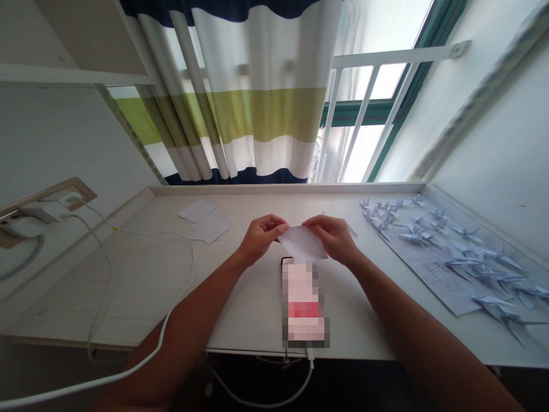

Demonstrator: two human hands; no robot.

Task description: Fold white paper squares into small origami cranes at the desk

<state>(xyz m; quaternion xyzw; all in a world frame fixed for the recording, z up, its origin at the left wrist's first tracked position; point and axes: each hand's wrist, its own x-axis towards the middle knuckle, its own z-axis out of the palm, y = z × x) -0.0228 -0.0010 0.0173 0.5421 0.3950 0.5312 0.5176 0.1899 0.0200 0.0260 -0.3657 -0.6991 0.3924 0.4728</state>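
A small white sheet of paper (303, 242) is held up between my two hands, above the far end of a phone. My left hand (262, 236) pinches its left corner between thumb and fingers. On the other side, my right hand (333, 236) grips the upper right edge, thumb in front. The phone (303, 300) lies on the desk below the paper, its screen blurred out, with a white cable plugged into its near end. Part of another pale paper piece (350, 229) shows behind my right hand; its shape is mostly hidden.
Several white square papers (210, 224) lie at the back left of the desk (128, 286). Many folded paper cranes (429, 229) cover the right side, some on a printed sheet (433, 277). A white cable (192, 263) runs from the wall socket (47, 206) across my left forearm.
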